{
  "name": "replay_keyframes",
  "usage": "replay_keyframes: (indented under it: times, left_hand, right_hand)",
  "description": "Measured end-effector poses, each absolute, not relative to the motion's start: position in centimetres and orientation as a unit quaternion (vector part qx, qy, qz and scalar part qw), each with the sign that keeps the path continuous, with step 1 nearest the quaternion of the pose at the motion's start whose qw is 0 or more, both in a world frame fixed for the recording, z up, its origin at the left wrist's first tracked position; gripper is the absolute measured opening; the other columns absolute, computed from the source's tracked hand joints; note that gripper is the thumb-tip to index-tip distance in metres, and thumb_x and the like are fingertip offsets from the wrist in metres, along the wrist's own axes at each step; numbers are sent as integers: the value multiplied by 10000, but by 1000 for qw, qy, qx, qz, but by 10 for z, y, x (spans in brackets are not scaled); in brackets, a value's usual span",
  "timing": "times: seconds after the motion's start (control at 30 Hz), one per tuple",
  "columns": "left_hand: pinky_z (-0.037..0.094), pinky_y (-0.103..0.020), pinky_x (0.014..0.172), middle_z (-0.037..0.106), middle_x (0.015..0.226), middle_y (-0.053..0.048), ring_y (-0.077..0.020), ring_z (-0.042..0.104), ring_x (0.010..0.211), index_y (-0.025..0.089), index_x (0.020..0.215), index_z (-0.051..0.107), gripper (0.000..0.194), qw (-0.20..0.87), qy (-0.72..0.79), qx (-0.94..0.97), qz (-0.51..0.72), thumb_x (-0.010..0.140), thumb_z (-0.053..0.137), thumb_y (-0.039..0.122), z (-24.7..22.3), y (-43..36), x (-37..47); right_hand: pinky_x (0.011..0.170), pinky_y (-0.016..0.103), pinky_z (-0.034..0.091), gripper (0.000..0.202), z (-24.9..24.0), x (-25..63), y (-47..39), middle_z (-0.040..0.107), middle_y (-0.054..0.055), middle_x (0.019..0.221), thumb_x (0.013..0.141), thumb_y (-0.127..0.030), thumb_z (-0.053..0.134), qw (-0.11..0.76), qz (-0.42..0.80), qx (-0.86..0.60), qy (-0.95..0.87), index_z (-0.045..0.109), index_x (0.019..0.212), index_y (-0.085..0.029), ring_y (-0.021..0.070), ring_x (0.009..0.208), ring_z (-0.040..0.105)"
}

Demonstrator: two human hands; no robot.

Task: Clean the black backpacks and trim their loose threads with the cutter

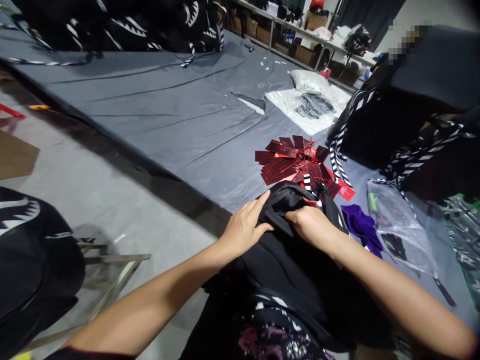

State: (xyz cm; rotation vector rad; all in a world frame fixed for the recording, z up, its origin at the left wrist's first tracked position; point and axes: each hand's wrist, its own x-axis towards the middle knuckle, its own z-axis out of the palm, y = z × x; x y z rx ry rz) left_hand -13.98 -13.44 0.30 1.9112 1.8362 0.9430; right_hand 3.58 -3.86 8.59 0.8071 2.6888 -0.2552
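A black backpack point(288, 270) rests against the front of my body at the table's edge, its upper part bunched and folded. My left hand point(245, 222) grips the left side of the folded opening, thumb apart from the fingers. At the right side of the same opening, my right hand point(309, 225) is closed on the fabric, its fingertips hidden in the folds. A bit of red shows just above the right knuckles. Right beyond the bag lies a fanned bunch of red tags point(288, 160). Purple cloth point(362, 225) lies to the right of my right hand.
Black bags with striped straps point(131, 25) are piled at the far left, with more at right beside a person in dark clothes point(435, 70). Clear plastic bags point(405, 225) lie on the grey-covered table point(180, 110). Another black bag point(33, 260) sits on a wooden frame, lower left.
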Motion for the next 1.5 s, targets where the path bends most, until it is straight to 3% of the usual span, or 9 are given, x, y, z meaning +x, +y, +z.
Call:
replay_keyframes:
  times: [0.13,0.3,0.5,0.87,1.03,1.13,1.23,1.37,1.5]
  left_hand:
    - [490,-444,1034,558,1391,-119,-293,558,1269,286,1536,202,891,157,634,675,345,817,727,316,-3,-130,-142]
    - [473,-457,1056,531,1428,-132,-299,543,1290,260,1533,219,882,165,631,678,339,816,723,353,-4,-126,-145]
    - [436,-466,1098,507,1459,-135,-303,510,1329,230,1522,267,832,174,646,669,325,831,697,403,-5,-125,-150]
    - [418,-458,1102,488,1479,-137,-324,492,1342,194,1481,345,806,210,681,637,296,804,725,410,-2,-109,-147]
    - [477,-467,1001,647,1273,-128,-334,605,1190,186,1388,466,721,275,705,593,274,789,683,524,0,-108,-154]
    - [486,-445,972,682,1189,-110,-311,636,1116,183,1299,545,701,339,690,574,282,739,696,577,-2,-106,-161]
    - [498,-415,923,706,1122,-97,-295,655,1043,178,1181,618,610,344,676,585,286,727,694,578,1,-107,-160]
    - [509,-369,841,730,998,-79,-281,671,946,171,1060,653,527,291,679,602,302,742,665,591,18,-127,-150]
    - [503,-292,773,730,908,-6,-220,660,852,187,1000,664,466,262,674,599,345,718,699,556,32,-161,-146]
  right_hand:
    - [608,266,307,243,92,36,-36,732,81,811,917,-112,468,176,-88,272,942,697,860,-167,170,733,661]
    - [652,236,337,176,87,22,-31,721,64,900,949,-199,506,49,-121,318,939,666,1019,-172,152,774,638]
    - [653,206,334,118,65,2,-18,680,28,833,914,-149,529,1,-217,270,938,642,878,-142,112,732,581]
    - [605,267,344,285,106,79,-22,685,90,739,893,-24,435,301,51,270,913,685,977,-132,184,709,643]
    - [690,286,458,233,104,136,-37,697,92,1019,957,-272,495,79,18,416,906,626,1130,-185,211,870,661]
    - [828,392,507,597,87,169,-64,606,171,1281,859,-455,626,-7,-7,493,870,478,1359,-165,305,1084,617]
    - [815,416,519,735,66,193,-91,632,191,1251,819,-436,637,16,-67,573,816,376,1445,-152,328,1032,651]
    - [793,396,531,496,62,216,-116,715,114,1022,830,-426,605,-95,-176,657,727,520,1251,-178,277,890,688]
    - [1018,429,470,772,74,243,-147,566,125,1381,719,-465,749,-174,-269,563,762,444,1383,-216,285,1241,563]
